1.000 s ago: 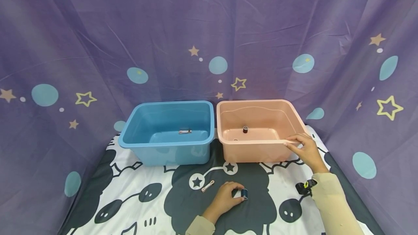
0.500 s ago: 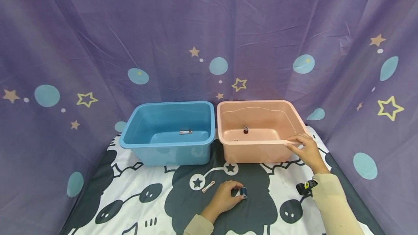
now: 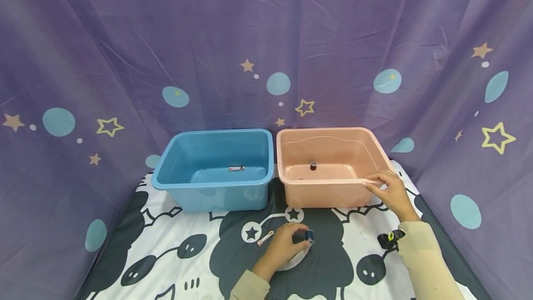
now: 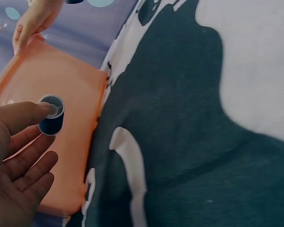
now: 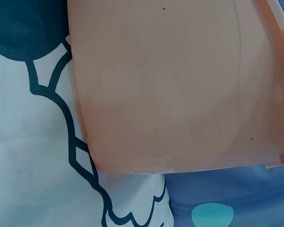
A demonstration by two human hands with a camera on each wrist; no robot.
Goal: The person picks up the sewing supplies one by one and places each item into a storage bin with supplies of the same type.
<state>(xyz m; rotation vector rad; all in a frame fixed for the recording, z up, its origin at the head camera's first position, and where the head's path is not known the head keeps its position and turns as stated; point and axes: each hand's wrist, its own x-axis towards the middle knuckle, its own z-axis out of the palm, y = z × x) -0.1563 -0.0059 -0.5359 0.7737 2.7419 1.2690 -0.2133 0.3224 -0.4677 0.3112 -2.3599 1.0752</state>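
A spool of dark blue thread [image 3: 309, 236] is pinched between the thumb and fingers of my left hand [image 3: 284, 244], above the cloth. In the left wrist view the spool [image 4: 52, 124] shows its pale, hollow end against the thumb, and the other fingers are spread below. My right hand [image 3: 389, 192] grips the front rim of the peach tub [image 3: 325, 194] near its right corner. A second, dark spool [image 3: 313, 165] lies inside that tub, with another small thing mostly hidden behind the front wall. The right wrist view is filled mostly by the tub's side [image 5: 180, 94].
Left of the peach tub stands a blue tub [image 3: 216, 198] holding a small reddish and white item [image 3: 236, 168]. A short, pale, clip-like thing [image 3: 265, 238] lies on the patterned cloth [image 3: 329, 272] left of my left hand. A purple curtain [image 3: 333, 36] hangs behind the tubs.
My left hand has lifted the blue spool slightly up and away from me, uncovering a white print on the cloth. My right hand stays on the tub's rim.
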